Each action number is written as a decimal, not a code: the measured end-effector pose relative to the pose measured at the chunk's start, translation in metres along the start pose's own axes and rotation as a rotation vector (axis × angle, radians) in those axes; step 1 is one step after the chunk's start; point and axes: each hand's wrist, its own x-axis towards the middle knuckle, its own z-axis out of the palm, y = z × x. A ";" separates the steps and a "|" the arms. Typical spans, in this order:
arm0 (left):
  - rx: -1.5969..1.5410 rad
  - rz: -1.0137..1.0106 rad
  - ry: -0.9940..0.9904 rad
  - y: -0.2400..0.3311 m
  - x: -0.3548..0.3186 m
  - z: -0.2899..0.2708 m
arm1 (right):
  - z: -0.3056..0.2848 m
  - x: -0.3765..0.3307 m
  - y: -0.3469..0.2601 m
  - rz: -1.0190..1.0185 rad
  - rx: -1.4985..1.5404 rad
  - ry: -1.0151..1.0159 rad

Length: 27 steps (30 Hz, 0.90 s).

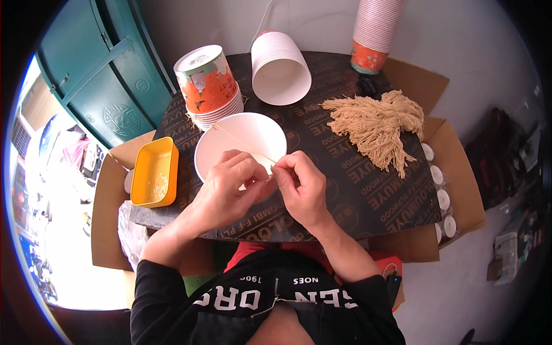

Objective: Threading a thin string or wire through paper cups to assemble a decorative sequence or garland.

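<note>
Both hands' fingers pinch thin tan string (241,140) over smooth white paper bowl (241,138).

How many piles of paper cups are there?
3 stacks: one standing upside down at the back left, one lying on its side at the back middle, and a tall one at the back right. A single cup sits by the hands.

Daylight blows out at my left, w/ fisheye bending edges; centre sharp, soft shadows, black vignette corners.
</note>
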 end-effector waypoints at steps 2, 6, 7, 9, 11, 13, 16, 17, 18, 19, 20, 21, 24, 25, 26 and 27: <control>-0.008 -0.006 0.008 -0.002 -0.001 0.001 | 0.000 0.000 0.001 -0.050 -0.021 -0.014; -0.059 -0.100 0.031 -0.003 0.000 0.001 | 0.000 -0.002 0.001 -0.145 -0.045 -0.043; -0.069 -0.125 0.040 -0.002 0.001 0.001 | 0.000 -0.003 0.001 -0.145 -0.045 -0.044; -0.074 -0.144 0.039 -0.002 0.002 0.001 | -0.001 -0.005 -0.001 -0.127 -0.031 -0.049; -0.077 -0.164 0.039 -0.002 0.004 0.002 | -0.001 -0.005 -0.005 -0.110 -0.022 -0.056; -0.092 -0.196 0.034 -0.002 0.005 0.003 | 0.000 -0.006 -0.007 -0.093 -0.015 -0.061; -0.080 -0.196 0.033 -0.002 0.008 0.003 | 0.002 -0.009 -0.006 -0.021 -0.003 -0.037; -0.078 -0.196 0.032 -0.002 0.008 0.005 | 0.002 -0.010 -0.004 0.045 0.076 -0.022; -0.104 -0.202 0.061 -0.004 0.008 0.007 | 0.003 -0.011 -0.003 0.111 0.156 -0.008; -0.130 -0.208 0.089 -0.005 0.008 0.008 | 0.003 -0.012 -0.004 0.113 0.157 -0.007; -0.131 -0.209 0.087 -0.006 0.008 0.008 | 0.002 -0.013 -0.005 0.244 0.253 -0.016; -0.090 -0.191 0.050 -0.006 0.008 0.007 | 0.002 -0.014 -0.006 0.375 0.350 -0.026; -0.018 -0.123 0.008 -0.007 0.007 0.005 | 0.002 -0.014 -0.008 0.492 0.481 -0.037; 0.009 -0.067 0.002 -0.008 0.007 0.006 | 0.002 -0.014 -0.008 0.493 0.480 -0.035; 0.008 -0.066 0.001 -0.008 0.007 0.005 | 0.002 -0.013 -0.008 0.509 0.481 -0.029; 0.022 -0.038 -0.001 -0.008 0.007 0.005 | 0.002 -0.013 -0.008 0.525 0.482 -0.023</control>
